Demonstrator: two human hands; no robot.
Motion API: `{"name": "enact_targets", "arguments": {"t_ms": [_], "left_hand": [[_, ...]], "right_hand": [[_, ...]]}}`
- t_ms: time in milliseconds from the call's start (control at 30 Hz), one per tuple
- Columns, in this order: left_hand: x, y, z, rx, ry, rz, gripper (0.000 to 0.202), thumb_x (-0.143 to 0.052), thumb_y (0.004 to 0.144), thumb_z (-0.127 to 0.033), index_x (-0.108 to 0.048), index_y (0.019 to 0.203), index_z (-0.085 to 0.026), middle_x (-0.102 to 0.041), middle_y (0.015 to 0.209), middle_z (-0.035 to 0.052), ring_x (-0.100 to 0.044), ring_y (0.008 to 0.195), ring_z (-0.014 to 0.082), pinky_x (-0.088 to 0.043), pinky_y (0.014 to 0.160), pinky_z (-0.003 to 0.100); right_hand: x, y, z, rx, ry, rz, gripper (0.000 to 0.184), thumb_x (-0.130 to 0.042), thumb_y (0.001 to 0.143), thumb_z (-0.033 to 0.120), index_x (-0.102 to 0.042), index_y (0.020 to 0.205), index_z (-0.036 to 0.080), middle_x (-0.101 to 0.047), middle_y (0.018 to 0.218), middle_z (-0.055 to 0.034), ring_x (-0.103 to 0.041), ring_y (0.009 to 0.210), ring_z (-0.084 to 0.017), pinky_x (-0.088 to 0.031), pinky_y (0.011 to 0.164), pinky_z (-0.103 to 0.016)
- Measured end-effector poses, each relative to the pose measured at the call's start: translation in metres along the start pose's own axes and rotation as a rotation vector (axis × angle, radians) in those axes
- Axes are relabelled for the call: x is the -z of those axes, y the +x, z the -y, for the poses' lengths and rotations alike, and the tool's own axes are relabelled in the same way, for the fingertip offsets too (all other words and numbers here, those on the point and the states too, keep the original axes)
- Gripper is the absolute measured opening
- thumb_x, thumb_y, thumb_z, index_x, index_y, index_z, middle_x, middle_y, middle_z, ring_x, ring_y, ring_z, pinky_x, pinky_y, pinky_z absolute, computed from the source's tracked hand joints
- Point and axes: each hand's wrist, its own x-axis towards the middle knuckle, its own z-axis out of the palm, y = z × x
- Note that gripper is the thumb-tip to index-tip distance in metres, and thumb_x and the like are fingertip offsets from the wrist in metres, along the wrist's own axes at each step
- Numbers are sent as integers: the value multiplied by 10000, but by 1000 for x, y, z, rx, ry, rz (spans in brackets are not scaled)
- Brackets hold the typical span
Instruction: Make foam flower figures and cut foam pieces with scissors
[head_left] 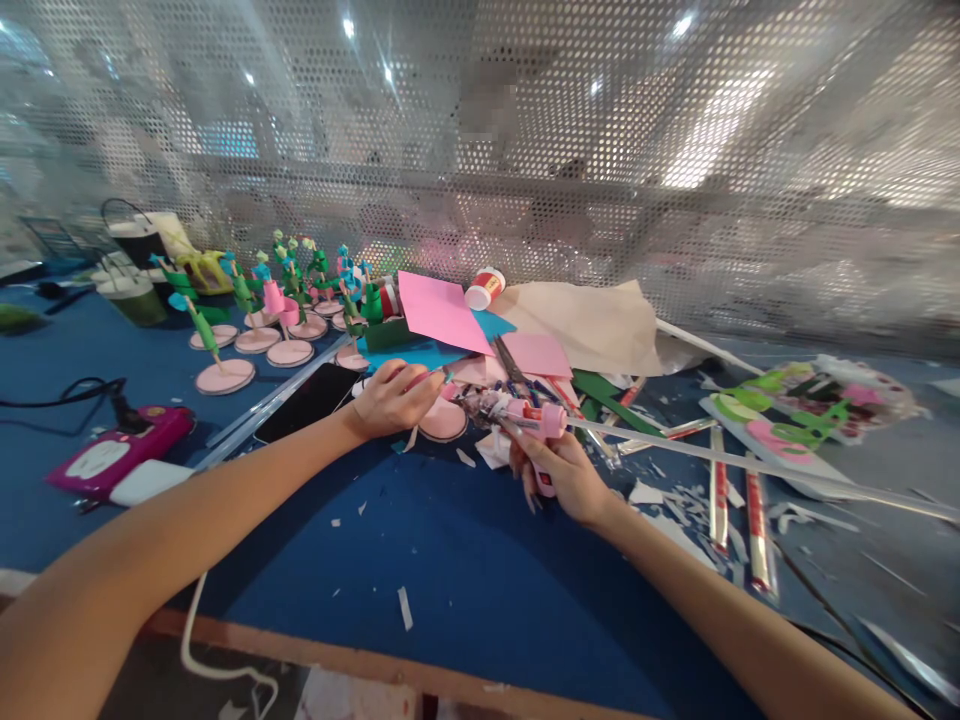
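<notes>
My right hand (559,470) is wrapped round the grip of a pink hot glue gun (536,417), whose nozzle end points left toward my other hand. A long clear glue stick (675,440) runs out of its back to the right. My left hand (401,397) has its fingers curled together just above and left of a pink disc (442,422). Whatever it grips is hidden by the fingers. The disc lies by the gun's nozzle, partly covered by my left hand.
Several paper plants on pink disc bases (225,376) stand at left. A phone (307,402) and a magenta power strip (124,450) lie nearby. Behind are pink paper (442,310), a paper cup (485,288) and scissors (510,360). Scraps and wrapped sticks (757,530) lie right, before a perforated metal screen (465,150).
</notes>
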Motion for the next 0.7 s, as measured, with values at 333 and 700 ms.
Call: {"name": "enact_targets", "arguments": {"t_ms": [333,700], "left_hand": [[5,12,0,-14,32,-159,52,-591,869,-144,-639,875,-164,-725,878,17,-600,758,130,-398,704,304],[3,9,1,-13,-28,-183,83,-602,850,-110,-653,902,-149,-706,868,23,-569,793,139,-383,733,311]], "right_hand": [[1,2,2,25,-3,-36,628,-610,623,782,-519,554,165,-530,455,5,-462,300,-85,-341,284,-206],[8,4,-3,105,-292,-187,583,-406,780,759,-489,603,210,-484,412,-8,-469,363,-142,-386,383,-275]]}}
